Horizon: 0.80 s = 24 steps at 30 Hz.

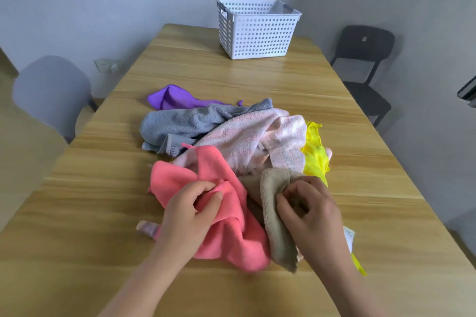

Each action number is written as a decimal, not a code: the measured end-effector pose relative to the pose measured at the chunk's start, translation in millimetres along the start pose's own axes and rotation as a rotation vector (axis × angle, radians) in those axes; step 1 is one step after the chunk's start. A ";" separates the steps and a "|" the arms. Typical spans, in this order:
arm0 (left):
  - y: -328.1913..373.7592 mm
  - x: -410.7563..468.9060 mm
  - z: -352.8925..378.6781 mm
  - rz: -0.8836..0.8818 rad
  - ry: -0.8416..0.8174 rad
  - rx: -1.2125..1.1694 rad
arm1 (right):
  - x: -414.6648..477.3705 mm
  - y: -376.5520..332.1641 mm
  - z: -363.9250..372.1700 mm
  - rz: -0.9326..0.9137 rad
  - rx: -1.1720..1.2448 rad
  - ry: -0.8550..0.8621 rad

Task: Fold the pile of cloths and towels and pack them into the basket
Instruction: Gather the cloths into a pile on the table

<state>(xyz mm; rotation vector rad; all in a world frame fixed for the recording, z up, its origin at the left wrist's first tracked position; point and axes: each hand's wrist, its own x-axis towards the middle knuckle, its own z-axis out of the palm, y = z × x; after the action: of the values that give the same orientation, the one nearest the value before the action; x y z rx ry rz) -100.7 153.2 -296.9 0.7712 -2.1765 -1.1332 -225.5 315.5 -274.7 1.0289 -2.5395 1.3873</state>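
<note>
A crumpled pile of cloths lies mid-table. My left hand [189, 213] pinches a fold of the coral-pink cloth [231, 239] at the pile's near side. My right hand [311, 213] grips the tan towel [274, 216] beside it. Behind them lie a pale pink towel [252, 136], a grey towel [180, 123], a purple cloth [175, 98] and a yellow cloth [315, 154], which is partly hidden under the others. The white perforated basket [255, 31] stands upright at the table's far end, nothing visible inside.
The wooden table [231, 74] runs away from me. A grey chair [51, 95] stands at its left side and a black chair [363, 69] at its right. A wall socket [108, 65] is on the left wall.
</note>
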 end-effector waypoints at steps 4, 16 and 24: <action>-5.9 -41.7 -6.1 0.121 0.124 -0.005 | -31.6 5.9 -3.2 -0.139 -0.049 0.001; -4.9 -111.1 -1.9 0.256 -0.039 0.363 | -72.3 34.5 -1.7 -0.219 -0.199 -0.266; -24.0 -31.6 12.9 0.075 -0.195 0.565 | -33.9 47.8 15.1 -0.194 -0.303 -0.274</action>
<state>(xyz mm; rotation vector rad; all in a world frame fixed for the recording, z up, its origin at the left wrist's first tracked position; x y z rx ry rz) -82.9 170.8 -330.2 0.8222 -2.7113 -0.5675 -223.6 339.1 -330.3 1.4369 -2.6301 0.8306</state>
